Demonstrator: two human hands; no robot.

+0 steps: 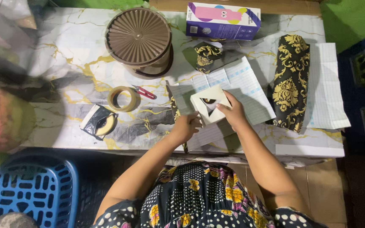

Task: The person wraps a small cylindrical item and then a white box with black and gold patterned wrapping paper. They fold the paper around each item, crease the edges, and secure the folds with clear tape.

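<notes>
One marbled table (64, 59), green floor (351, 21)

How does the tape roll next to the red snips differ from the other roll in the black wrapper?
The tape roll by the red snips lies bare and flat on the marble table, its open hole facing up. The wrapped roll sits nearer the table's front edge, partly covered by black wrapper and tilted. Both are tan rings, left of the hands and untouched.

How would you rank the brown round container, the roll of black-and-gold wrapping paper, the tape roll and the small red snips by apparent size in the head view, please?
1. Brown round container and roll of black-and-gold wrapping paper: too alike to rank.
2. Tape roll.
3. Small red snips.
</notes>
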